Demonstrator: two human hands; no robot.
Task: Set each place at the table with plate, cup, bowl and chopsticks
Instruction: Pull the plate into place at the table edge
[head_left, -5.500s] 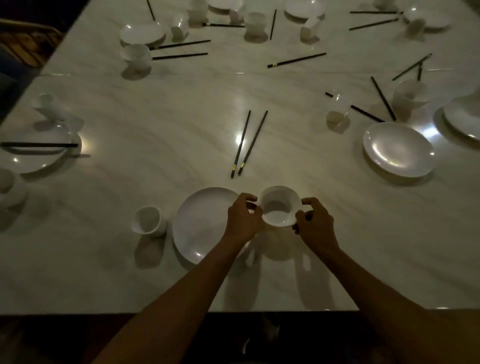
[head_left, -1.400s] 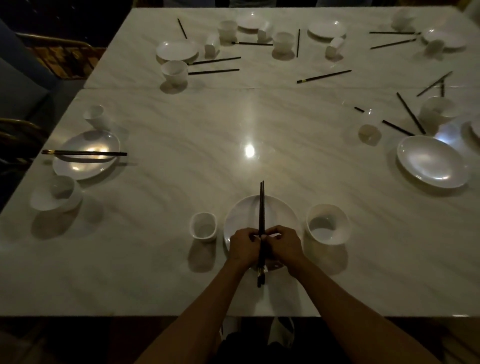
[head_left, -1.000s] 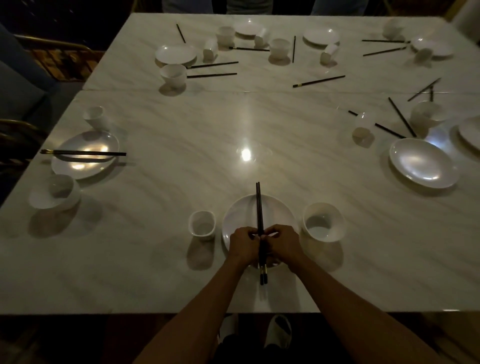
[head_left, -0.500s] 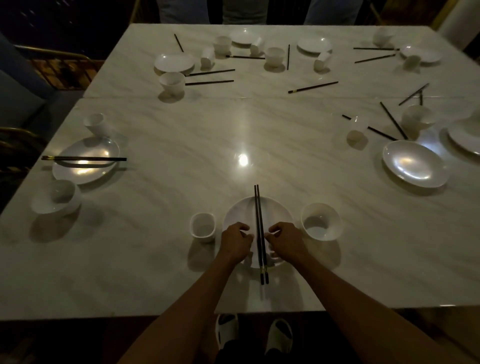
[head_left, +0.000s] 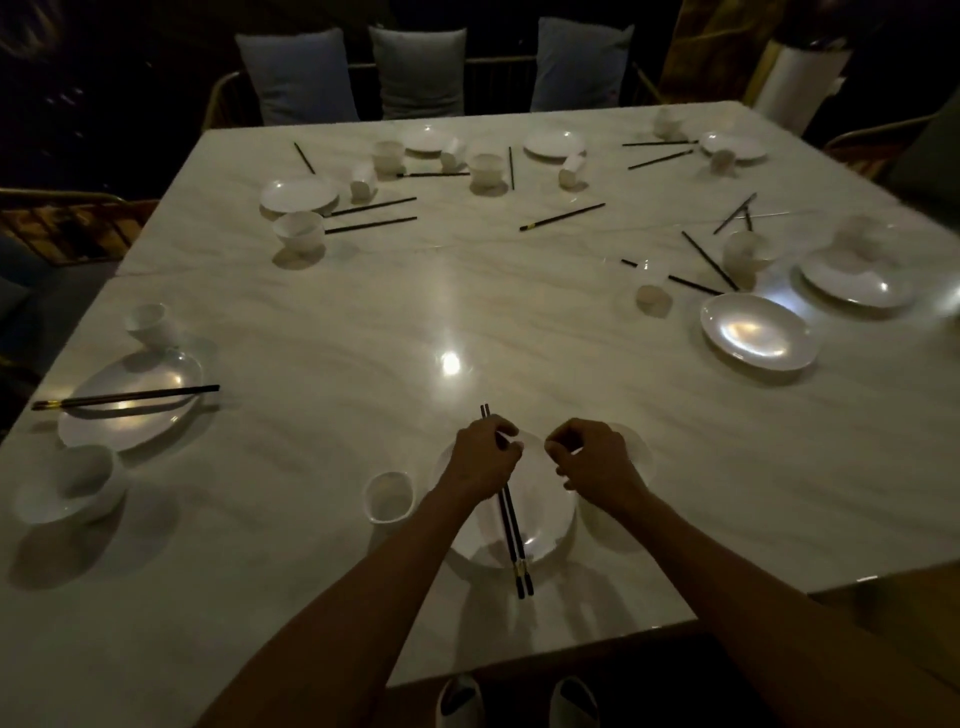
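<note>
The near place has a white plate with a black chopstick pair lying lengthwise across it, tips past the far rim. A white cup stands left of the plate. The white bowl to the right is mostly hidden behind my right hand. My left hand hovers over the middle of the chopsticks with loosely curled fingers, and I cannot tell whether it touches them. My right hand holds nothing, its fingers loosely curled.
At the left is a plate with chopsticks across it, plus a bowl and a cup. Two bare plates lie at the right. Several cups, bowls, plates and loose chopsticks are scattered at the far side.
Both hands let go of the chopsticks, which now lie on the plate, then rose and moved forward over it. My head has lifted, showing more of the far side.
</note>
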